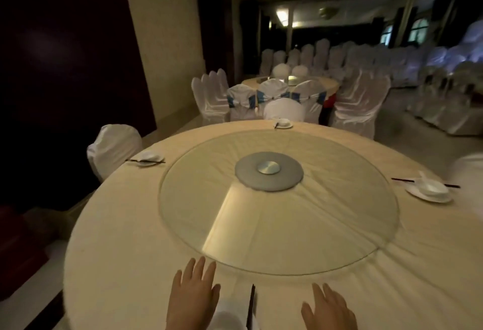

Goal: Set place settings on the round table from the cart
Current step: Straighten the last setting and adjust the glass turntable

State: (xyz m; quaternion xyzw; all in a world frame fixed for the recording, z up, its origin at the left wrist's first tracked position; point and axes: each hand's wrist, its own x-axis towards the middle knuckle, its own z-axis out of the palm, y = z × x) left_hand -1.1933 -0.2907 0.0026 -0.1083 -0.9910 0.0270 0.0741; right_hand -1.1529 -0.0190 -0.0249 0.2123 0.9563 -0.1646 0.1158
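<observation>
A: Where do we stand with this setting?

B: Both our hands hover over the near edge of the worktop [109,251]. The left hand [192,294] has its fingers straight and spread, gripping nothing; the right hand [328,308] is the same, flat and empty. Between them lies a white plate [230,316], mostly cut off by the frame, with a pair of dark chopsticks [251,306] just beside it, pointing toward the glass turntable [274,225].

A: And the other places?

B: We count three laid: a setting on the left [146,158], one at the far edge [283,123], and one on the right [428,190] with a bowl and spoon on its plate. The cart is not in view.

A: How should we take hold of this ware?

B: It looks like glazed china, so we judge it stiff, smooth and breakable. Plates are best taken at the rim with thumb above and fingers below. Chopsticks are light and may roll, so we would pinch them mid-length as a pair. The cloth is soft and wrinkled, so sliding a plate could drag it; lifting seems safer.
</observation>
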